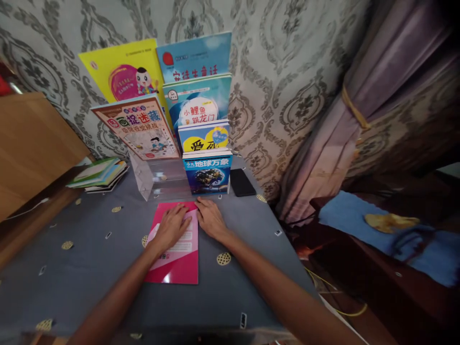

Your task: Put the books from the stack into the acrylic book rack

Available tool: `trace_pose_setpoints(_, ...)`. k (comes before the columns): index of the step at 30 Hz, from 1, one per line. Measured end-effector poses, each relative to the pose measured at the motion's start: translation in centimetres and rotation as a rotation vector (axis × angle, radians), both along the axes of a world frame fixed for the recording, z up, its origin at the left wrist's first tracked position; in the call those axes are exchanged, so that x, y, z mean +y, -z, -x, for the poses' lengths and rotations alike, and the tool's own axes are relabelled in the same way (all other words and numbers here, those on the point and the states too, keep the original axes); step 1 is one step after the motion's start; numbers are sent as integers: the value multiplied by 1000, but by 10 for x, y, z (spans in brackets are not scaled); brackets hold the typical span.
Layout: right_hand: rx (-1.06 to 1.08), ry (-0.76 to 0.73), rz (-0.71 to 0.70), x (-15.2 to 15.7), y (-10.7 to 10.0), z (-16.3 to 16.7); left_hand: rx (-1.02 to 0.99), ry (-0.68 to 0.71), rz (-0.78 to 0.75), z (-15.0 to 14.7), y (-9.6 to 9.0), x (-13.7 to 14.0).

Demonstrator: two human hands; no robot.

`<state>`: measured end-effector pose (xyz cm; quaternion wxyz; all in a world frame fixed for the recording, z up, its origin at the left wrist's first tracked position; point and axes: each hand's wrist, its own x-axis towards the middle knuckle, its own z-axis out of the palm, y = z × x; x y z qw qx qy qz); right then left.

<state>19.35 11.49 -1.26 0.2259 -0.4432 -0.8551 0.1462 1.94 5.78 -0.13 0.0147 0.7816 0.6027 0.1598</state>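
Observation:
A glossy pink book (181,268) lies flat on the cloth-covered table in front of me. My left hand (173,224) rests open on its upper part, fingers stretched out and covering some of the print. At the book's upper right edge is my right hand (211,221), open too, its fingers laid flat and reaching the corner. Just beyond both hands stands a clear tiered rack (144,179). Its front right tier bears a blue book with a globe picture (208,175), and a comic-style picture book (145,134) leans at the left.
A yellow book (108,72) and several blue ones stand at the rack's back, near the patterned wall. A black phone (243,182) lies right of the rack. A pile of thin books (98,173) lies left. Beyond the table's right edge are a tied curtain (323,129) and blue cloth (345,215).

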Motion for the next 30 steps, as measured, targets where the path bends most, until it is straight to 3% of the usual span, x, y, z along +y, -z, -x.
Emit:
trace_pose_setpoints(12, -9, 13, 4, -1, 1, -4, 118, -161, -69, -28, 11, -3)
trace_pose_setpoints(18, 13, 42, -25, -18, -4, -9, 139, -97, -76, -23, 8, -4)
trace_pose_setpoints(25, -6, 134, 0, -24, -5, -14, 97, 148, -70, 2, 11, -8)
trace_pose_setpoints(30, -14, 145, 29, -19, -4, -13, 120, 144, -41, -1, 3, -11)
